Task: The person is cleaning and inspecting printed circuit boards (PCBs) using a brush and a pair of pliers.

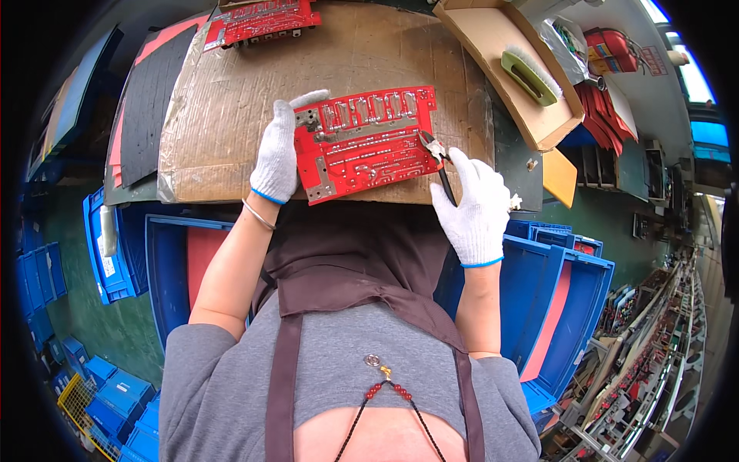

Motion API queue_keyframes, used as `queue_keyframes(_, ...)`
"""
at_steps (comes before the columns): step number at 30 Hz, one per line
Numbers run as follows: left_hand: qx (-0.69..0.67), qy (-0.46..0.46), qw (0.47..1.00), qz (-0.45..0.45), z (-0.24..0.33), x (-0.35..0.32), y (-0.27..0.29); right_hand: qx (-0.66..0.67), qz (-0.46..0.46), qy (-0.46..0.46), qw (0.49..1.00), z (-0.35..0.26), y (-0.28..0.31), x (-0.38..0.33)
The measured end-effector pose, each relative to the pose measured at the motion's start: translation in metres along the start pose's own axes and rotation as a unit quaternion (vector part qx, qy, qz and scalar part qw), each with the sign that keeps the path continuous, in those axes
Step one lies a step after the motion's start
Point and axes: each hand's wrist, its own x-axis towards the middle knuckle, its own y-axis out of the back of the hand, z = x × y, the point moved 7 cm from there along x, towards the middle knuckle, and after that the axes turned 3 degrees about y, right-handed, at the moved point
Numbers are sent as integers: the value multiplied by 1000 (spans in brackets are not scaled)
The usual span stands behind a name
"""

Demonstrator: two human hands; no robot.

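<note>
A red circuit board (363, 142) is held flat on a sheet of brown cardboard (231, 92) that covers the worktop (512, 154), near its front edge. The board is rectangular, w/ silver solder tracks and pads in rows on the upper face, and a bare metal patch at the top-left corner. The board's left edge is clasped by the left hand (277, 154), in a white glove. The right hand (473, 204), also gloved, has its grip clenched around small cutting pliers (437, 158), whose tip is touching the board's right edge. A 2nd red board (262, 19) is lying at the far side, and a green brush (530, 73) in a cardboard tray (493, 35).
</note>
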Motion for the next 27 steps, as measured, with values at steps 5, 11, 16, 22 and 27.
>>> queue_keyframes(5, 9, -9, 1000, -1, 0, 1, 3, 0, 3, 11, 1000, 2, -9, -2)
queue_keyframes(11, 8, 3, 1000, 6, 3, 1, -1, 161, 2, -67, 985, 14, -16, -5)
queue_keyframes(16, 38, -19, 999, -2, 6, 0, -3, 221, 4, -176, 959, 32, -19, -9)
queue_keyframes(22, 45, -30, 998, -21, 7, -2, -2, 246, 40, -171, 953, 50, -16, 0)
queue_keyframes(27, 59, -44, 996, -48, 6, -3, -7, 140, 3, -176, 974, 54, -24, 9)
